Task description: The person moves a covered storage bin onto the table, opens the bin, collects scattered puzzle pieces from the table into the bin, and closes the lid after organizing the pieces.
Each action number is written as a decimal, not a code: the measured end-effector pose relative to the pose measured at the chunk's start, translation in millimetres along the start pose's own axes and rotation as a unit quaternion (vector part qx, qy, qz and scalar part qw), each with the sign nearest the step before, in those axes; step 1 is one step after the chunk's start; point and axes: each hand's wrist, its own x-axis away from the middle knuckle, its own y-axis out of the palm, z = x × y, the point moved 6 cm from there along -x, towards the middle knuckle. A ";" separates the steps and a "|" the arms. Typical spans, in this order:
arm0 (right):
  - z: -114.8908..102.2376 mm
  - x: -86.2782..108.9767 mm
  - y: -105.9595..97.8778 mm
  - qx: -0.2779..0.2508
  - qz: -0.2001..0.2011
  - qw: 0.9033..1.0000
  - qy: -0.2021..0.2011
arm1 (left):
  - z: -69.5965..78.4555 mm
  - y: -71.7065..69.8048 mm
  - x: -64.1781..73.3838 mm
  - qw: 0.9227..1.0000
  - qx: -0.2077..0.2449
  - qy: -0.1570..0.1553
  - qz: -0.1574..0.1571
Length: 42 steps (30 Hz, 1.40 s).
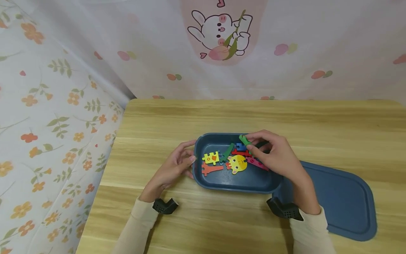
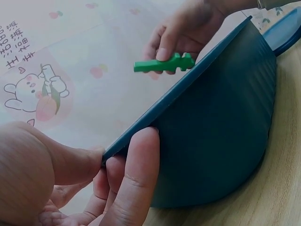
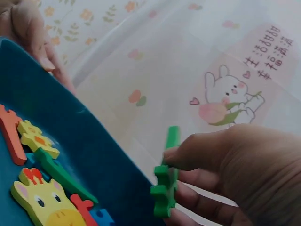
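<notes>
A dark blue tray sits on the wooden table and holds several coloured puzzle pieces: a yellow giraffe head, an orange piece, a yellow piece and a green piece. My right hand pinches another green puzzle piece above the tray's far edge; this green piece also shows between thumb and fingers in the right wrist view. My left hand grips the tray's left rim, thumb and fingers curled on it.
A blue lid lies flat on the table to the right of the tray, partly under my right forearm. Floral and rabbit-printed fabric hangs behind and to the left of the table.
</notes>
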 end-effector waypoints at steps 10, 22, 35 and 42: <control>-4.7 -4.1 14.8 0.002 -0.032 0.999 -0.006 | -0.9 -1.8 3.1 1.000 -0.008 0.000 0.004; -10.3 -0.6 7.1 0.018 0.020 0.999 -0.017 | 0.4 -0.8 -1.6 1.000 -0.011 0.003 -0.002; -9.3 19.1 -4.8 0.040 0.063 0.997 -0.033 | 5.2 1.4 -0.8 1.000 -0.010 -0.004 0.020; 1.2 36.9 -18.9 0.047 0.091 0.995 -0.020 | 5.9 2.2 1.2 1.000 -0.012 -0.011 0.022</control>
